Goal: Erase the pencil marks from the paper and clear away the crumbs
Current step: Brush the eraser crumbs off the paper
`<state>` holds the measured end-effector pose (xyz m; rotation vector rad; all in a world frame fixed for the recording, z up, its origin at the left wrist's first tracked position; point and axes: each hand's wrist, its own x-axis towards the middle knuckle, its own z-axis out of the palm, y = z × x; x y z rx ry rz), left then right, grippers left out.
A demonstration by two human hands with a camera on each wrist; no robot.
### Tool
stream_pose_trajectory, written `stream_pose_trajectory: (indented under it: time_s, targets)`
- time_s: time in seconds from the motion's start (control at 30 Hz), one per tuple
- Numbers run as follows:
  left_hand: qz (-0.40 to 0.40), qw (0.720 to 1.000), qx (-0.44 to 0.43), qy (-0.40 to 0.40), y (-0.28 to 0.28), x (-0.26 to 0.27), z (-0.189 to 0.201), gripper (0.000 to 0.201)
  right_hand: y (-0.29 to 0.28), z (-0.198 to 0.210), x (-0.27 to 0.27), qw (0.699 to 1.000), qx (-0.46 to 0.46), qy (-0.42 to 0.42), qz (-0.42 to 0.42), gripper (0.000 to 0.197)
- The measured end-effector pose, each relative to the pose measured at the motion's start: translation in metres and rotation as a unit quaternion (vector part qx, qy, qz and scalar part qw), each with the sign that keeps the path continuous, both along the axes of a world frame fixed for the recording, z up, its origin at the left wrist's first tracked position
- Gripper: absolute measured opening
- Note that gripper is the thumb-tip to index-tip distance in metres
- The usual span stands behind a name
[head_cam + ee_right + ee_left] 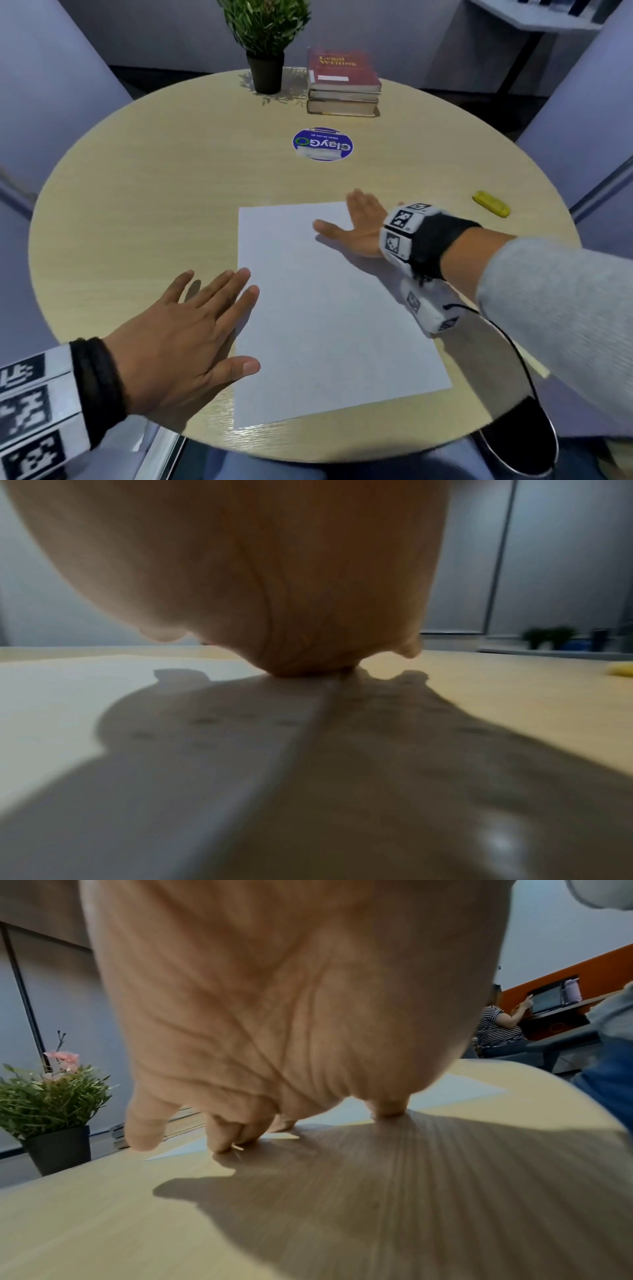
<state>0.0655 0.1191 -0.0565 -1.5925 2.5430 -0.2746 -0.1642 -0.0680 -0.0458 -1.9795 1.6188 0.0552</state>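
Note:
A white sheet of paper (329, 308) lies on the round wooden table (154, 192); no pencil marks show on it. My left hand (191, 329) rests flat with spread fingers at the paper's left edge, its fingertips (222, 1146) touching down there. At the sheet's far right corner my right hand (359, 222) lies flat and open, its palm (301, 642) down on the paper's edge (103, 685). A yellow eraser (490, 202) lies apart on the table to the right, held by neither hand. Faint specks show on the paper under the right hand's shadow.
A potted plant (265, 51) and a stack of books (342, 82) stand at the table's far side. A round blue sticker (323, 144) sits mid-table. Grey chairs flank the table. A person sits at a desk in the background (496, 1026).

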Motion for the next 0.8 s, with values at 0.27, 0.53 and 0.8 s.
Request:
stream_pose_trajectory:
  time_s: [0.27,0.53,0.8]
  targets:
    - [-0.011,1.0,-0.015,-0.017,0.0,-0.002,0.003,0.081,0.032,0.005,0.066,0.98,-0.061,0.065,0.176,0.117]
    - [-0.01,1.0,0.0,-0.01,-0.004,0.006,-0.008,0.083,0.03,-0.001,-0.025,0.988,-0.023,0.113,0.098,0.105]
    - [0.013,0.998,0.057,-0.016,-0.01,0.01,-0.006,0.089,0.078,0.006,-0.02,0.965,-0.047,0.112,0.233,0.111]
